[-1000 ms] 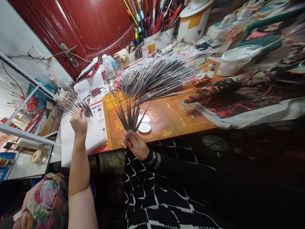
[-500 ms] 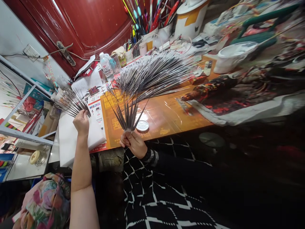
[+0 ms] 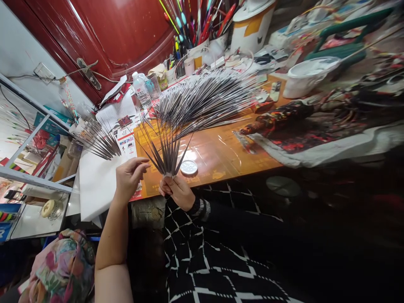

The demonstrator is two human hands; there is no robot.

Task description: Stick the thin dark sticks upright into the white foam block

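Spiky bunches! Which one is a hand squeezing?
The upright bunch of dark spikes, pinched in the right hand; the small bunch by the white sheet lies untouched.

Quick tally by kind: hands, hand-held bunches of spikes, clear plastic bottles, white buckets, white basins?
Hands (left hand, right hand): 2
Bunch of spikes held: 1
Clear plastic bottle: 1
White bucket: 1
White basin: 1
Total: 6
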